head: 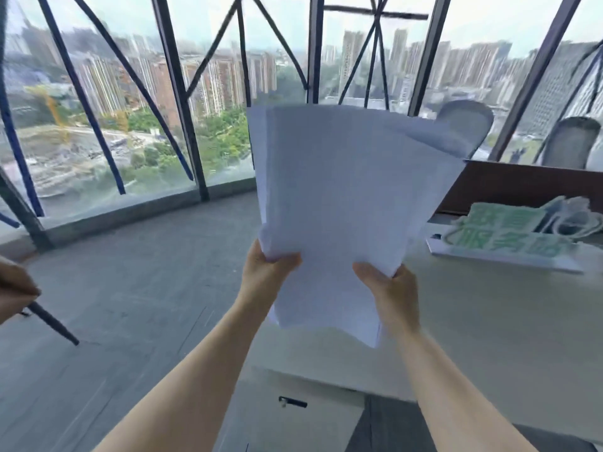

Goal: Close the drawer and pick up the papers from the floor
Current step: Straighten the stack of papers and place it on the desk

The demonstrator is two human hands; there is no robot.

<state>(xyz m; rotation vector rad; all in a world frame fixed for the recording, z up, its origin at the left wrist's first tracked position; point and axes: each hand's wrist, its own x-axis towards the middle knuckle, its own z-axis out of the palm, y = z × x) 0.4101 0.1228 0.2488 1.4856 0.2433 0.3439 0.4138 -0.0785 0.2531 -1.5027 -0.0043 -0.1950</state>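
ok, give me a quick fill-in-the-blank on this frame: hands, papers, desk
1. The papers are held by ____ hands, the left hand and the right hand.
2. The green-lettered sign lies on the ____.
3. Beyond the desk stand two ____ by the window.
4. The black handle sits on the white cabinet front, directly ____ the papers in the picture.

Missing words: both; desk; chairs; below

Bare forearms, no sleeves; hands (329,282) ungloved, no rings visible.
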